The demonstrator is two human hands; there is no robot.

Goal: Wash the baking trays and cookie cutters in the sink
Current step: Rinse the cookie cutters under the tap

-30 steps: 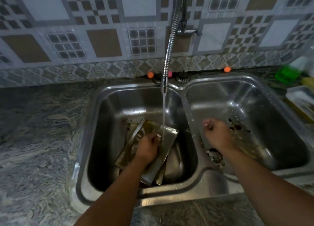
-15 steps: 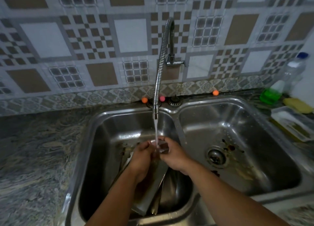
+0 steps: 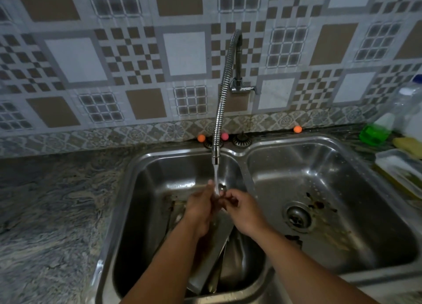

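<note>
Meeting under the tap's stream, left hand (image 3: 201,209) and right hand (image 3: 243,209) fingers pinch a small cookie cutter (image 3: 222,187), orientation unclear.

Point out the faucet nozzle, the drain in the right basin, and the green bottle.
faucet nozzle (image 3: 215,158): head view, on the chrome tip above the water stream.
drain (image 3: 298,217): head view, on the strainer's centre in the right basin.
green bottle (image 3: 374,133): head view, on its green lower body.

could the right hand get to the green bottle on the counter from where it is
Probably yes: the right hand is over the left basin, and only the open right basin lies between it and the green bottle.
</note>
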